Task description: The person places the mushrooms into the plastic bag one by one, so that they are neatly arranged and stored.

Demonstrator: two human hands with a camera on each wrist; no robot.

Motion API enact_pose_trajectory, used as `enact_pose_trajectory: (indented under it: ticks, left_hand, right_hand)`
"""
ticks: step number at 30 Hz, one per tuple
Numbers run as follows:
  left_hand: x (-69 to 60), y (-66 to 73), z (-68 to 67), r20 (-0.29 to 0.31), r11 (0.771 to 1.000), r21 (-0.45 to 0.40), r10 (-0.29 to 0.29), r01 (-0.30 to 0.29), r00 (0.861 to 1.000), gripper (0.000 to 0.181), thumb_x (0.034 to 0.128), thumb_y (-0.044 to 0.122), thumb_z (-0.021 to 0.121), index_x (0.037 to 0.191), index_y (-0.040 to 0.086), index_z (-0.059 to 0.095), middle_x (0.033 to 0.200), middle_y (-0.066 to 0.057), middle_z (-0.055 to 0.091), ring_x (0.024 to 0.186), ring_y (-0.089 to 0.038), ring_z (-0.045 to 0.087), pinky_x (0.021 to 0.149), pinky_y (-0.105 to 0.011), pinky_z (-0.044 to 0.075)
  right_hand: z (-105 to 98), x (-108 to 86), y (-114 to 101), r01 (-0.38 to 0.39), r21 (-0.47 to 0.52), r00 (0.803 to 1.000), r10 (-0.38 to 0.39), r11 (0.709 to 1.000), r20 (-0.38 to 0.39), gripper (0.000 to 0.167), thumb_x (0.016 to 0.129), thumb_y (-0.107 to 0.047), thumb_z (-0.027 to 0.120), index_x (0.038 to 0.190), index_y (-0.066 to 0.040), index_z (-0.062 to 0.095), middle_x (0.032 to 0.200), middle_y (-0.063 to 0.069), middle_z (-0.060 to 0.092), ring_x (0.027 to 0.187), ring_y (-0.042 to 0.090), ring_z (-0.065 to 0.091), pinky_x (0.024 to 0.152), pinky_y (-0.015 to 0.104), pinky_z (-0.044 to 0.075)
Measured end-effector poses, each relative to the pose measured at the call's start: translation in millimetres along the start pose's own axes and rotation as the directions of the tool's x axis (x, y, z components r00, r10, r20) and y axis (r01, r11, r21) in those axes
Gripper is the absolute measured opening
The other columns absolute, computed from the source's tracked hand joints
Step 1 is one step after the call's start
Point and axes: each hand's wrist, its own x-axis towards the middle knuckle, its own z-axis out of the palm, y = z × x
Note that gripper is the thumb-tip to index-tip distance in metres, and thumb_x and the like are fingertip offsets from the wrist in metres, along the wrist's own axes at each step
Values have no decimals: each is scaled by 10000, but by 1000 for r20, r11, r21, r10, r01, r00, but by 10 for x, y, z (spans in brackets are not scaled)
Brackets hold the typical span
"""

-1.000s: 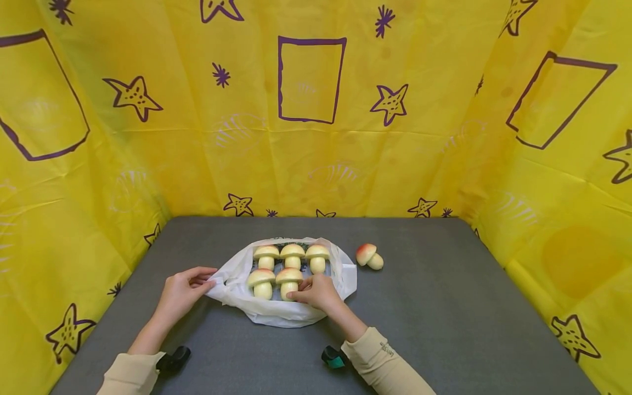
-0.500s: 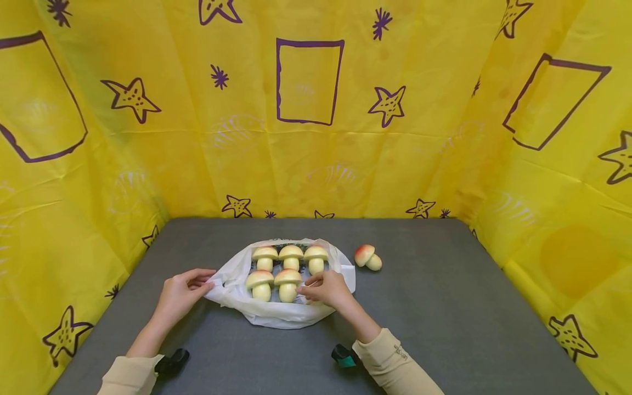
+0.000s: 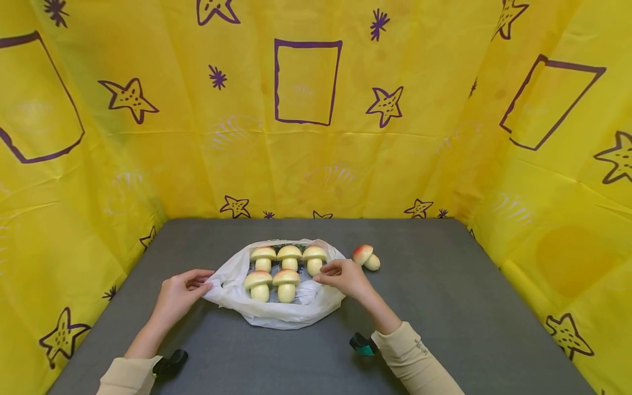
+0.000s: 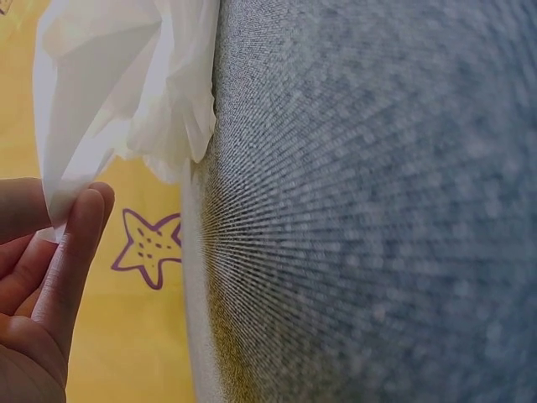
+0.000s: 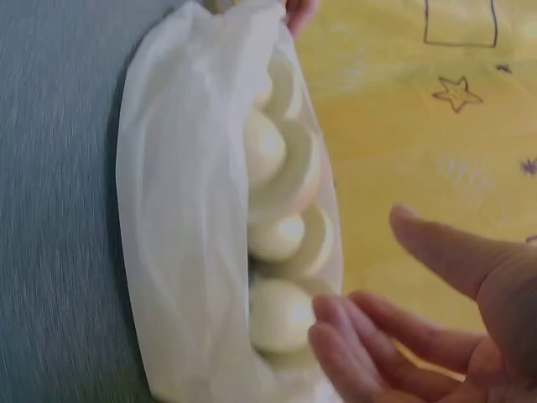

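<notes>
A white plastic bag (image 3: 283,315) lies with its mouth spread wide. Inside are several toy mushrooms with pale stems and red-tinged caps: three in the far row and two in the near row, including a front mushroom (image 3: 286,285). My left hand (image 3: 179,293) pinches the bag's left corner between thumb and fingers; the left wrist view shows the film (image 4: 126,75) stretched up from them. Over the bag's right rim hovers my right hand (image 3: 348,280), holding nothing, thumb and fingers apart in the right wrist view. Just beyond it a loose mushroom (image 3: 366,257) lies on its side.
The dark grey table (image 3: 444,307) extends around the bag. Yellow cloth walls (image 3: 306,164) with purple drawings enclose its back and sides. Black wrist straps (image 3: 170,363) sit under both forearms.
My right hand has let go of the right-hand front mushroom and moved right and away from me, over the bag's right rim. The left hand still holds the bag's corner.
</notes>
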Motion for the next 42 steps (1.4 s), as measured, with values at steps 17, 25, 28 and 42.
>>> enact_pose_trajectory:
  ticks: [17,25,28,42]
  left_hand:
    - [-1,11,-3,0,1000,-5,4,-4,1000,233,778,104,771,1006,91,727,822,-37,702,662,23,584,596,-109,490]
    - [13,19,7,-3,1000,-12,16,-16,1000,234,770,96,776,998,88,728,816,-36,704,660,22,587,592,-106,489]
    - [17,19,7,-1,1000,-11,16,-16,1000,232,772,97,774,998,86,728,818,-37,704,661,23,584,591,-108,489]
    - [42,16,-10,-6,999,-22,34,-35,999,225,781,106,768,1001,85,727,825,-44,711,665,31,594,589,-112,490]
  right_hand:
    - [-550,31,357,-70,-33,992,66,997,-103,349,800,-304,758,1040,-54,714,924,43,734,826,155,671,690,266,539]
    - [-745,9,483,-111,-3,983,109,994,-147,303,817,-272,747,1043,-73,715,945,77,735,861,185,687,705,249,538]
    - [-817,1,542,-129,-13,979,126,991,-162,334,824,-289,739,1064,-58,708,965,97,731,887,202,688,721,257,539]
    - [-1001,-27,738,-153,-33,973,145,988,-181,363,835,-294,727,1085,-33,691,979,119,727,902,229,684,760,325,546]
